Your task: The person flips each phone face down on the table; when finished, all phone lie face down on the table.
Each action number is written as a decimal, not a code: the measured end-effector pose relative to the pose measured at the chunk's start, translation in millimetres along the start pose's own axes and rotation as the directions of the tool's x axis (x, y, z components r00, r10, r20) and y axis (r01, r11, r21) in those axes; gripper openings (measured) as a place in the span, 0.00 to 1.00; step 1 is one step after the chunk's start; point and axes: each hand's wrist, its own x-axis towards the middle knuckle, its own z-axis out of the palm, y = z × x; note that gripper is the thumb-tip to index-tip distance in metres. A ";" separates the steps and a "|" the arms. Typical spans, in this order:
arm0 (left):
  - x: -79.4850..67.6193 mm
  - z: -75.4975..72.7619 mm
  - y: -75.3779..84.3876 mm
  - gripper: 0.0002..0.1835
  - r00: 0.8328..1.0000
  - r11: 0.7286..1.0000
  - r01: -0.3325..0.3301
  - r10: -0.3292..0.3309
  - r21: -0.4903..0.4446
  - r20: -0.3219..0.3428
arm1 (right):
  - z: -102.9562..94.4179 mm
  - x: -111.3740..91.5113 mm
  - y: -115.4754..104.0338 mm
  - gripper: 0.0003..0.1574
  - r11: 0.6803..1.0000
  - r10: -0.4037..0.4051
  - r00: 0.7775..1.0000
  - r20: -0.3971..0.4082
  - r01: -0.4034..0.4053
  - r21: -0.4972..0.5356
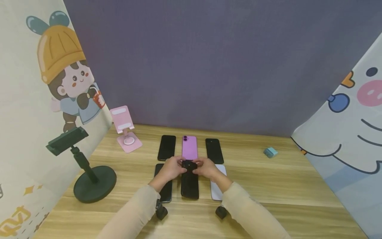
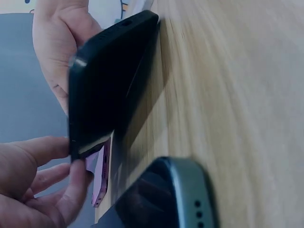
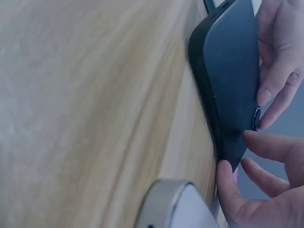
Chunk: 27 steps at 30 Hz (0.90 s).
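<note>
One black phone [image 1: 189,186] is tilting in the middle of the near row on the table [image 1: 268,186], its far end sitting above the wood; whether its near end is touching the surface, the pictures are not showing clearly. The left hand [image 1: 174,166] is pinching it near the far left corner, thumb and fingers closing on the edge, and the right hand [image 1: 206,167] is pinching it likewise near the far right corner. A dark phone [image 1: 165,192] is lying just to the left, partly hiding under the left arm, while a white phone [image 1: 216,191] is lying to the right, partly under the right arm. Behind them, a pink phone [image 1: 190,147] is lying between the back left phone [image 1: 167,147] and the back right phone [image 1: 214,151]. A pink stand [image 1: 123,120] and a green stand [image 1: 84,165] are standing on the left, and a blue block [image 1: 270,152] is resting well apart on the right.
</note>
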 end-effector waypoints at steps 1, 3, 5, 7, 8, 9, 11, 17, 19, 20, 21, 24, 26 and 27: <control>0.2 -0.3 0.2 0.23 1.000 1.000 0.012 -0.012 0.015 0.002 | 0.4 0.2 -0.1 0.28 1.000 -0.001 1.000 -0.002 0.001 -0.020; 0.4 -0.8 0.2 0.23 1.000 0.998 0.028 -0.028 0.051 0.004 | 0.7 1.0 0.0 0.27 0.998 -0.007 1.000 -0.009 0.006 -0.069; 0.7 -0.7 -0.4 0.24 0.999 0.996 0.037 -0.038 0.083 0.010 | 1.2 1.7 -0.3 0.27 0.993 -0.009 1.000 -0.017 0.006 -0.116; 1.2 -0.3 -1.0 0.24 0.999 0.994 0.045 -0.048 0.103 0.020 | 1.7 2.1 -0.9 0.26 0.985 -0.017 0.999 -0.028 0.012 -0.170; 1.6 -0.1 -1.6 0.24 0.999 0.993 0.044 -0.047 0.113 0.026 | 2.0 2.3 -1.5 0.26 0.980 -0.025 0.999 -0.032 0.018 -0.199; 2.1 0.2 -2.1 0.24 0.998 0.992 0.042 -0.047 0.120 0.032 | 2.4 2.3 -2.0 0.26 0.975 -0.030 0.999 -0.035 0.022 -0.221; 3.2 0.7 -3.1 0.24 0.998 0.990 0.043 -0.049 0.131 0.038 | 3.2 2.2 -3.4 0.26 0.967 -0.034 0.999 -0.042 0.022 -0.253; 5.2 2.8 -5.3 0.25 0.997 0.987 0.053 -0.060 0.149 0.044 | 5.7 1.4 -5.7 0.26 0.958 -0.032 0.998 -0.056 0.015 -0.287; 5.6 3.8 -6.0 0.24 0.997 0.983 0.046 -0.055 0.178 0.047 | 6.6 1.3 -5.8 0.25 0.954 -0.026 0.998 -0.057 0.008 -0.300; 5.6 4.2 -6.3 0.23 0.998 0.980 0.041 -0.051 0.193 0.049 | 7.0 1.2 -5.9 0.25 0.952 -0.020 0.998 -0.058 0.001 -0.308; 5.6 4.5 -6.3 0.23 0.998 0.977 0.035 -0.046 0.208 0.049 | 7.3 1.0 -5.9 0.25 0.949 -0.014 0.998 -0.060 -0.005 -0.314; 5.7 4.3 -5.7 0.21 0.998 0.971 0.016 -0.030 0.237 0.054 | 7.7 0.4 -8.0 0.24 0.941 -0.001 0.998 -0.057 -0.019 -0.338; 5.6 2.0 -5.2 0.20 0.999 0.976 -0.003 -0.007 0.219 0.047 | 7.8 -0.2 -11.7 0.24 0.930 -0.008 0.998 -0.055 -0.013 -0.368; 4.9 -0.3 -5.0 0.20 0.999 0.980 -0.010 0.002 0.200 0.041 | 8.2 -0.6 -14.3 0.24 0.921 -0.022 0.998 -0.052 0.001 -0.389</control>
